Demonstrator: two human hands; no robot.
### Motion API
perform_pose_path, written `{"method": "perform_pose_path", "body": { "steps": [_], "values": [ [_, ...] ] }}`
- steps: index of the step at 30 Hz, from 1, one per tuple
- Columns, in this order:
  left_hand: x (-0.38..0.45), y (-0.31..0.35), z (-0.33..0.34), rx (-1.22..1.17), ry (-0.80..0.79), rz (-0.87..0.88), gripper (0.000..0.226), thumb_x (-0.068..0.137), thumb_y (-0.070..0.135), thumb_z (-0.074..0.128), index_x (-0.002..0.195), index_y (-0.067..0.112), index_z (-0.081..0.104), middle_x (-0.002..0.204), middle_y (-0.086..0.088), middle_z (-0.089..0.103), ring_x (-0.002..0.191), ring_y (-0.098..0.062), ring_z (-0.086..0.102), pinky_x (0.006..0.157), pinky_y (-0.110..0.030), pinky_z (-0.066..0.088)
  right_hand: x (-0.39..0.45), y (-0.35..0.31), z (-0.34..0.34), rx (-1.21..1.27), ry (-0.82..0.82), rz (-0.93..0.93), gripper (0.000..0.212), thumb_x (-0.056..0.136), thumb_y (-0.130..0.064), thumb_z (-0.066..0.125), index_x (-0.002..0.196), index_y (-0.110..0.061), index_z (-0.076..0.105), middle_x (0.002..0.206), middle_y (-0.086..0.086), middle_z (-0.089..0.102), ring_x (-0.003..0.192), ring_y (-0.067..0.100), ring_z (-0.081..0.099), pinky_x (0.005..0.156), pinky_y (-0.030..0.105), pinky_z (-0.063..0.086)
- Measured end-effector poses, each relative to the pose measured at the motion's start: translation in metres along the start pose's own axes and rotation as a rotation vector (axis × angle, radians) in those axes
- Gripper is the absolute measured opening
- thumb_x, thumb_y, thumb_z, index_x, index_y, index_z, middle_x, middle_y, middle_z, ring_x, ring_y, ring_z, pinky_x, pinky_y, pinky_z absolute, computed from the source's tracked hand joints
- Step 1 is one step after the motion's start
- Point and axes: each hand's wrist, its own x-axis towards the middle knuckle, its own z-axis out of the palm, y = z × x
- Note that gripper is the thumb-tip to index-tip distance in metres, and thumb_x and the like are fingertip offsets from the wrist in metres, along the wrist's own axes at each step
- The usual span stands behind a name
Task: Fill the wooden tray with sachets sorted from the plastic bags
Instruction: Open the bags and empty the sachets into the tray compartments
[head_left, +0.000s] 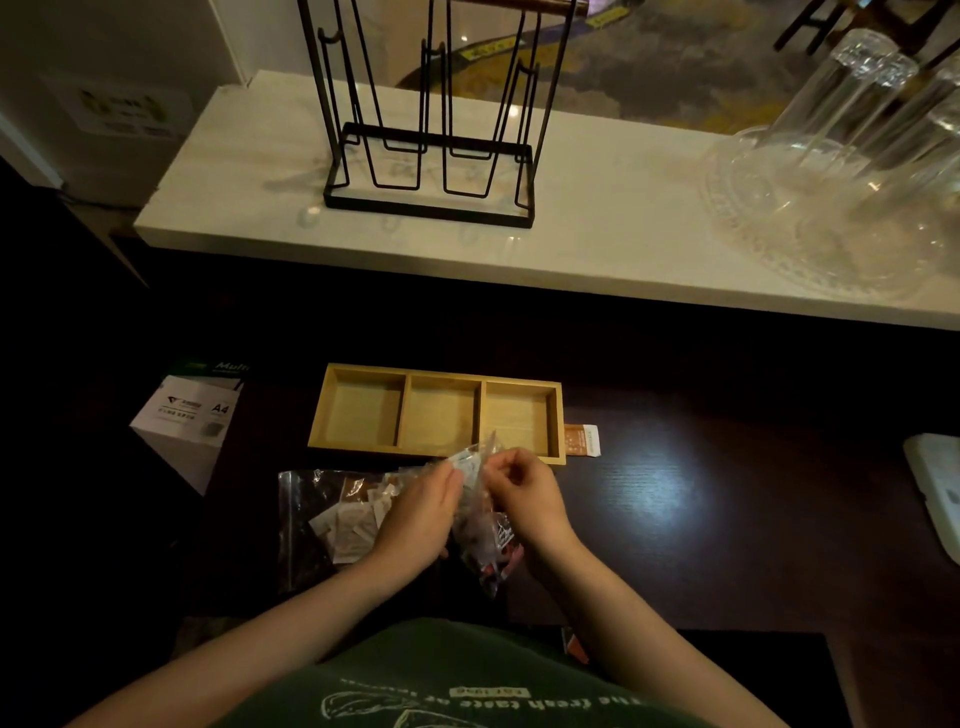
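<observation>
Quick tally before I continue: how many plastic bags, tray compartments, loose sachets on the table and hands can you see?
Plastic bags: 2, one lying flat, one held
Tray compartments: 3, all empty
Loose sachets on the table: 1, right of the tray
Hands: 2, left hand, right hand
Total: 8

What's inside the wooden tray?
Nothing yet: the wooden tray shows three bare compartments. The hands and the plastic bag they hold cover a bit of its front edge.

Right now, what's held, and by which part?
Both hands, left hand and right hand, pinch the top edge of a clear plastic bag of sachets.
</observation>
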Motion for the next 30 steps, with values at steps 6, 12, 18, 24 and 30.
{"method": "perform_pose_path", "body": {
  "steps": [6,12,18,24,30],
  "values": [
    [0.006,0.014,0.003,-0.038,-0.006,-0.096,0.023,0.097,0.037,0.038,0.08,0.024,0.047,0.07,0.004,0.053,0.063,-0.012,0.054,0.055,-0.025,0.04,-0.003,-0.004,0.009,-0.149,-0.014,-0.084,0.016,0.083,-0.006,0.067,0.091,-0.018,0.061,0.09,0.004,0.068,0.086,0.017,0.066,0.079,0.033,0.059],
    [0.006,0.015,0.006,0.038,0.011,0.038,0.027,0.098,0.023,0.037,0.073,0.029,0.043,0.067,0.008,0.051,0.063,-0.007,0.049,0.053,-0.024,0.033,-0.005,-0.005,-0.009,0.235,-0.146,0.204,0.023,0.081,0.004,0.067,0.103,-0.002,0.063,0.084,0.007,0.066,0.076,0.017,0.066,0.071,0.029,0.056],
    [0.005,0.003,-0.007,-0.354,-0.044,-0.149,0.031,0.1,0.027,0.033,0.075,0.02,0.051,0.068,-0.002,0.053,0.061,-0.018,0.053,0.061,-0.04,0.048,-0.002,-0.009,-0.028,0.658,-0.143,0.461,0.023,0.084,0.016,0.051,0.098,0.005,0.064,0.09,0.016,0.068,0.075,0.023,0.064,0.07,0.029,0.058],
    [0.008,0.001,-0.035,0.12,-0.11,0.08,0.027,0.097,0.031,0.04,0.072,0.024,0.048,0.061,0.004,0.051,0.057,-0.025,0.058,0.054,-0.035,0.046,-0.007,-0.018,-0.053,0.025,0.004,0.131,0.019,0.082,0.009,0.058,0.082,-0.01,0.061,0.082,0.006,0.06,0.071,0.015,0.058,0.065,0.023,0.052],
    [0.005,0.013,-0.046,0.93,-0.037,0.397,0.029,0.098,0.038,0.034,0.099,0.018,0.057,0.076,0.005,0.059,0.062,-0.013,0.054,0.049,-0.024,0.043,-0.029,-0.029,-0.045,-0.81,0.186,-0.323,0.017,0.078,-0.001,0.062,0.079,-0.017,0.058,0.086,-0.005,0.055,0.072,0.007,0.052,0.057,0.014,0.039]
  ]
}}
